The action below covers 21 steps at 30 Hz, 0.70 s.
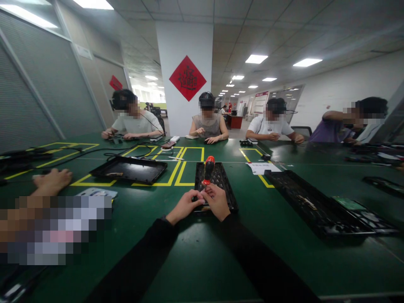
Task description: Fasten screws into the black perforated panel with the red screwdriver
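A black tray-like casing [226, 181] with small parts in it lies on the green table in front of me. Upright above its near half stands a screwdriver [209, 168] with a red and black handle. My right hand [217, 201] has its fingers closed around the lower part of the screwdriver. My left hand [185, 205] meets it from the left, fingertips pinched together near the tool's lower end. Whatever those left fingertips hold is too small to make out. The screwdriver's tip is hidden behind the hands.
Another black tray [129, 170] lies left of centre, and a long black casing [309, 204] at the right beside a green board [348, 203]. A paper sheet [264, 168] lies between. Cables [82, 153] cross the left side. A neighbour's hand [54, 181] rests at left; several people sit opposite.
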Available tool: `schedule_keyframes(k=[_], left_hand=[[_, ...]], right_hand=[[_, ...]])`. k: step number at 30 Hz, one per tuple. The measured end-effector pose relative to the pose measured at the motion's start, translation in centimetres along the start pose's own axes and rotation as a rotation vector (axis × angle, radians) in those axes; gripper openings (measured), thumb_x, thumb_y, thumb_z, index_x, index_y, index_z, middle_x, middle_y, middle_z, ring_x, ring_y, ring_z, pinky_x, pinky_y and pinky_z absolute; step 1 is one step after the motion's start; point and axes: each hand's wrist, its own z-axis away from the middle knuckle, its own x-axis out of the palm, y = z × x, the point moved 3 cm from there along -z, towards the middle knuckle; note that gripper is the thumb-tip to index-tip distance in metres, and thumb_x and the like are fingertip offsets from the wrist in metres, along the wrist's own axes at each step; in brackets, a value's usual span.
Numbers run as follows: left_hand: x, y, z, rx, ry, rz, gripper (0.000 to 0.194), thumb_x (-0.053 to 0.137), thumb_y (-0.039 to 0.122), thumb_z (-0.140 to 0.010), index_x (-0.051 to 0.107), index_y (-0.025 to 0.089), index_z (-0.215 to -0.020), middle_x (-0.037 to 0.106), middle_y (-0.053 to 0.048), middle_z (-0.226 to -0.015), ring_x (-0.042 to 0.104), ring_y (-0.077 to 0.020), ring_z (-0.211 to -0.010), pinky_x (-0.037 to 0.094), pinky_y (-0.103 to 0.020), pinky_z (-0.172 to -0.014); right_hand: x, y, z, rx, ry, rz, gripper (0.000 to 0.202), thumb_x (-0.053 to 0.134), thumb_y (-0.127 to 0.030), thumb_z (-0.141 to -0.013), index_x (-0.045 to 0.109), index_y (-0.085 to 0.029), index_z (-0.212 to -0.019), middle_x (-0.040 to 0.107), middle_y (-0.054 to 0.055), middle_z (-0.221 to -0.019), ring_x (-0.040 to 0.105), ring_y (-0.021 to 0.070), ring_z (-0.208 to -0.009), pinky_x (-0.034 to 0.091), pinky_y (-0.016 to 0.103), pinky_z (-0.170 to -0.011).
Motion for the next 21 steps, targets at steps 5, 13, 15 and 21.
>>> schedule_keyframes(k=[5,13,15,21], left_hand=[[-0.07,-0.1,0.02,-0.012,-0.01,0.019,0.019,0.06,0.034,-0.072,0.061,0.015,-0.075,0.061,-0.003,-0.083,0.054,-0.0164,-0.082,0.04,-0.029,-0.08],[-0.52,0.1,-0.01,0.02,-0.082,0.043,0.023,0.055,0.036,-0.077,0.066,0.016,-0.083,0.062,-0.004,-0.083,0.054,-0.0164,-0.084,0.04,-0.029,-0.082],[-0.55,0.24,0.0,0.031,-0.092,0.034,0.025,0.053,0.037,-0.078,0.066,0.016,-0.083,0.062,-0.005,-0.083,0.054,-0.0166,-0.084,0.04,-0.029,-0.083],[-0.46,0.45,0.09,0.051,-0.068,-0.002,0.025,0.053,0.037,-0.078,0.066,0.017,-0.081,0.063,-0.005,-0.082,0.055,-0.0157,-0.082,0.041,-0.029,-0.081]], right_hand=[[-0.1,-0.35,0.03,-0.007,0.02,0.004,0.014,0.05,-0.019,-0.078,0.06,-0.015,-0.087,0.059,0.001,-0.07,0.058,0.0121,-0.065,0.047,0.022,-0.06],[-0.09,-0.12,0.08,-0.005,0.042,0.011,0.017,0.051,-0.019,-0.077,0.062,-0.016,-0.09,0.057,0.001,-0.071,0.056,0.0123,-0.064,0.047,0.022,-0.057],[-0.07,-0.05,0.1,0.005,0.054,0.006,0.017,0.051,-0.02,-0.077,0.062,-0.016,-0.09,0.058,0.001,-0.071,0.056,0.0125,-0.063,0.047,0.022,-0.057],[-0.06,-0.08,0.08,0.011,0.07,0.014,0.012,0.052,-0.021,-0.076,0.061,-0.016,-0.082,0.057,0.0,-0.068,0.056,0.0125,-0.063,0.048,0.022,-0.058]])
